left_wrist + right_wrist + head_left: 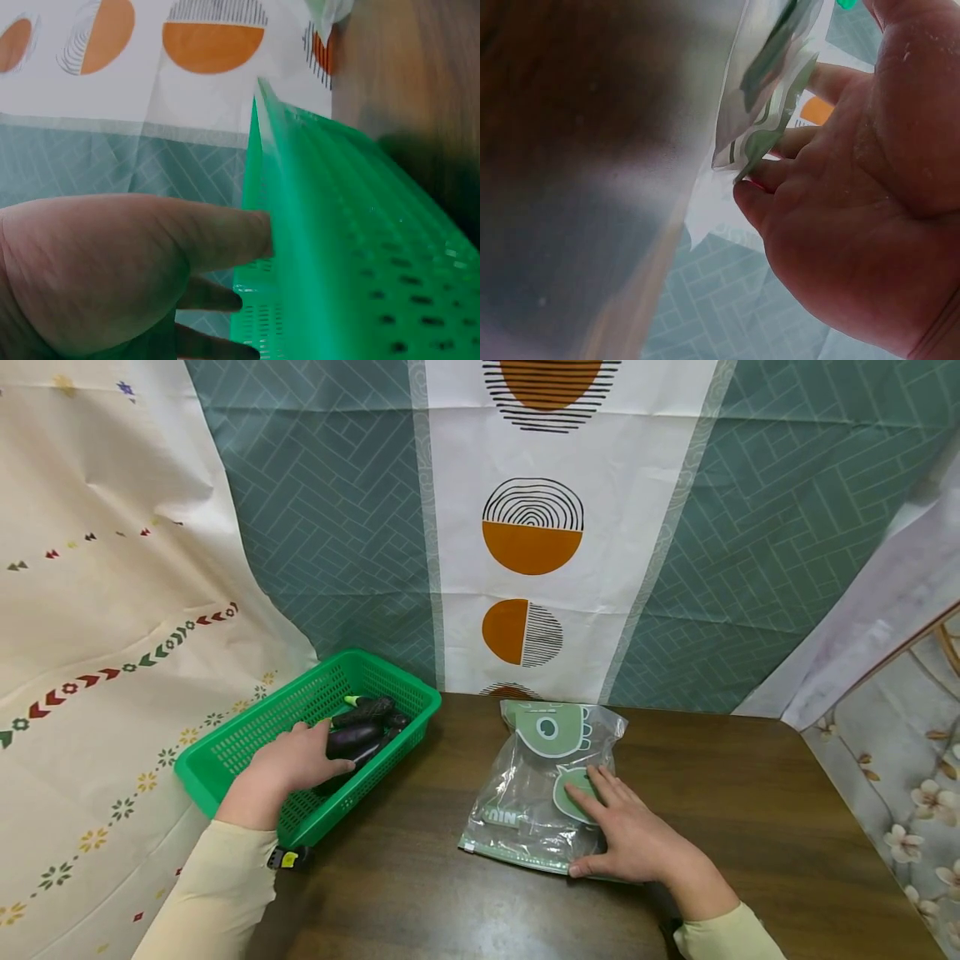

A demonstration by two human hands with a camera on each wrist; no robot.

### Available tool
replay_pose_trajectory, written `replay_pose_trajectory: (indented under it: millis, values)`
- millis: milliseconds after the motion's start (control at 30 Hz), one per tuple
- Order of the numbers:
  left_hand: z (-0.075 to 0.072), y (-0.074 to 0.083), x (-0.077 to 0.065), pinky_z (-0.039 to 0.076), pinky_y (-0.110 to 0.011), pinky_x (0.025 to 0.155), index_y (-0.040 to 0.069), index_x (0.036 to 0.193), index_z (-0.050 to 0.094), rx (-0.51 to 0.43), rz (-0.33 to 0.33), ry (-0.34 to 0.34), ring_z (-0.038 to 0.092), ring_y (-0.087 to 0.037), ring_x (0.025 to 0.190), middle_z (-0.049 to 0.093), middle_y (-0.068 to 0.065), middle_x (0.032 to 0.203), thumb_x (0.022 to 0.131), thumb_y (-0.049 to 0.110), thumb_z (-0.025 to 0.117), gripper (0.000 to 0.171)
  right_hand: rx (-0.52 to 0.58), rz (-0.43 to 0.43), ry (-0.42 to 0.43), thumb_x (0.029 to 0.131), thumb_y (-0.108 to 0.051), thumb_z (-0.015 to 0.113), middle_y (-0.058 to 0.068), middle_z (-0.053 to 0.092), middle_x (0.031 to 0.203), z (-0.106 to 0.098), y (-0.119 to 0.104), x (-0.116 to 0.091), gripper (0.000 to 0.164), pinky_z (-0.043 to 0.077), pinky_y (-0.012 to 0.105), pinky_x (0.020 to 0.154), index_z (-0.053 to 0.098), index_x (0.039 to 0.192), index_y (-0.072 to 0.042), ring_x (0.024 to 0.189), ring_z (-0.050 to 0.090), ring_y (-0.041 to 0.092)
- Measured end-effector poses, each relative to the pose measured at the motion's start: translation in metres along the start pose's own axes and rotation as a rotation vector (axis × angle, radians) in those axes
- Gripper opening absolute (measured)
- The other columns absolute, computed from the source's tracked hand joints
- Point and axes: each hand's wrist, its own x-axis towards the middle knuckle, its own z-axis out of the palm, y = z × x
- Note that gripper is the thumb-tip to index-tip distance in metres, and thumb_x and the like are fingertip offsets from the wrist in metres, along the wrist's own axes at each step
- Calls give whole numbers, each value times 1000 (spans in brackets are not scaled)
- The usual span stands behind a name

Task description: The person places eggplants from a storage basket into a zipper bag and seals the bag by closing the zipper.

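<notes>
My left hand [291, 758] reaches into a green plastic basket [300, 706], its fingertips at a glossy dark purple eggplant [348, 739]. In the left wrist view the thumb [225, 238] is straight beside the basket's wall [360, 225], and the other fingers are partly hidden. A darker, rough-looking vegetable [372, 710] lies beside the eggplant. My right hand [637, 835] rests with fingers spread on a clear zip bag [487, 797] printed with green cartoon shapes. The bag lies flat, its zip edge toward me; in the right wrist view the fingers meet its green printed side [780, 120].
A brown wooden table [405, 893] carries the basket and bag. Patterned cloths hang behind it, green and white with orange circles [532, 547], and a cream cloth [112, 568] borders the left. Floral fabric [900, 793] lies along the right edge.
</notes>
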Motion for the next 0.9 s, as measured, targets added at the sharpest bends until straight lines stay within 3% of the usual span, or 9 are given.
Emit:
replay_pose_trajectory:
  millis: [167,300,633,900]
  values:
    - [-5,-8,9,40,-80,114,-17,165,30,-29,29,-41,31,-70,150,31,-50,164,104,46,76,99,8,7,-9,80,-79,85,34,23,177,2,2,-1,120,32,76,124,45,171,-12,164,21,57]
    - [-7,-14,16,36,-78,118,-19,163,31,-36,55,-42,27,-68,154,32,-48,165,104,42,76,97,5,-3,2,80,-82,83,35,24,177,3,3,0,121,33,76,123,45,171,-12,163,23,58]
    - [-11,-13,31,36,-76,120,-17,164,34,-29,106,-47,30,-66,154,35,-45,165,105,40,77,92,1,-2,7,79,-81,85,34,24,177,3,3,0,120,34,76,122,46,170,-12,163,23,57]
    - [-15,-17,42,39,-74,119,-17,162,38,-35,143,-39,41,-62,150,41,-43,164,103,36,81,90,-1,-2,-1,80,-80,85,34,24,177,2,2,1,119,34,75,122,46,170,-12,163,23,57]
